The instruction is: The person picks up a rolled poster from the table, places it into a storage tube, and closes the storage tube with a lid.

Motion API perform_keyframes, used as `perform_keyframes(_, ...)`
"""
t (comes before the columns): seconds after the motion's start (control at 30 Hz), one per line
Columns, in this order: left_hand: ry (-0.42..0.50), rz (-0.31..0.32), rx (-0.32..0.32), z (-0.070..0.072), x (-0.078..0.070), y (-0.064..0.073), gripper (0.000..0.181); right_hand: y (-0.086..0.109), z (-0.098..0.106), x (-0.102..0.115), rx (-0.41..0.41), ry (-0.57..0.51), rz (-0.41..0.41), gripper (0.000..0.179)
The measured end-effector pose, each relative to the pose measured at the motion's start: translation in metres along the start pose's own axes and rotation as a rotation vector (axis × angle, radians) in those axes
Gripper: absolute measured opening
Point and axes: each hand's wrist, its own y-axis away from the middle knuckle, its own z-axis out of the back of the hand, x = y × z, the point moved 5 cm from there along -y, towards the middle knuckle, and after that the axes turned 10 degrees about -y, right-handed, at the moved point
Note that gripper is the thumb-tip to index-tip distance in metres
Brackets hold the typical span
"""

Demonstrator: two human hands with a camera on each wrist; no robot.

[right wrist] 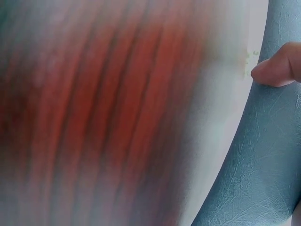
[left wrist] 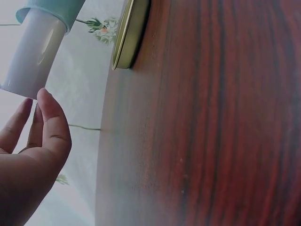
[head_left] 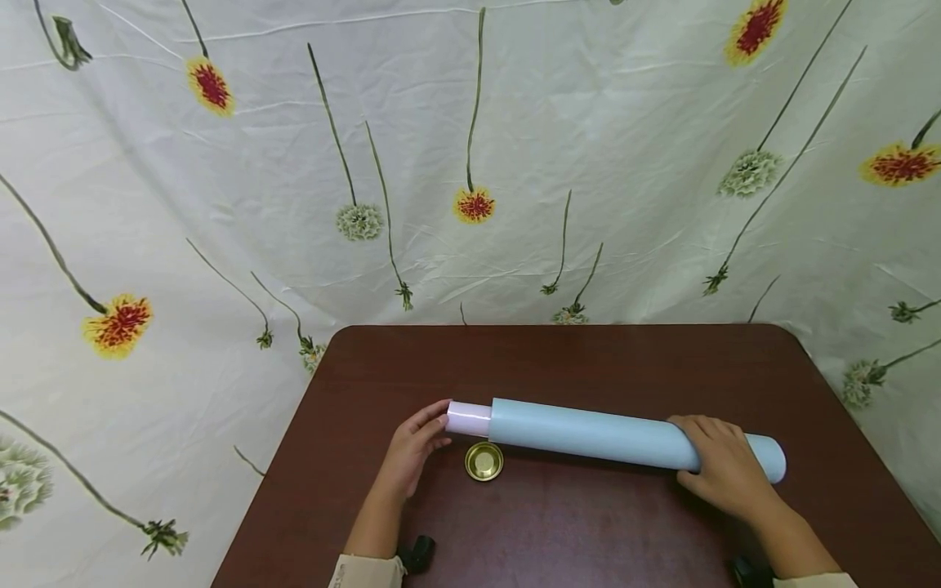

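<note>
A long light-blue tube lies slantwise over the brown table, its surface finely creased like leatherette in the right wrist view. Out of its left end sticks a smooth, pale lavender inner tube. My left hand pinches the outer end of this inner tube, thumb and fingertips right at its rim, as the left wrist view shows too. Toward the other end, my right hand grips the blue tube from above, with the thumb along its near side. A round gold cap lies just below the tube's left end.
The dark brown wooden table has rounded far corners. Behind it hangs a white cloth printed with flowers. Dark wrist straps show near the cream sleeves.
</note>
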Motion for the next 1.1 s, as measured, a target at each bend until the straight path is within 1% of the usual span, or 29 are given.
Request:
perform_keyframes(0.13,-0.021,-0.010,-0.006,-0.002,-0.001,0.000,0.043,-0.001,-0.001,0.001,0.005,-0.002,-0.004,0.077)
perform_keyframes(0.27,-0.045,-0.029,0.011,-0.005,-0.002,0.001,0.044,-0.001,-0.001,0.001,0.004,-0.002,0.004,0.077)
perform_keyframes(0.4,-0.057,-0.035,0.031,-0.008,0.000,0.001,0.045,-0.001,-0.002,0.001,0.002,-0.004,0.008,0.077)
perform_keyframes(0.87,-0.059,-0.008,0.040,-0.016,0.001,0.004,0.041,-0.002,-0.006,0.002,-0.002,-0.010,0.013,0.077)
perform_keyframes(1.1,-0.099,-0.014,0.052,-0.019,0.001,0.008,0.041,-0.002,-0.009,0.003,-0.005,-0.008,0.016,0.077)
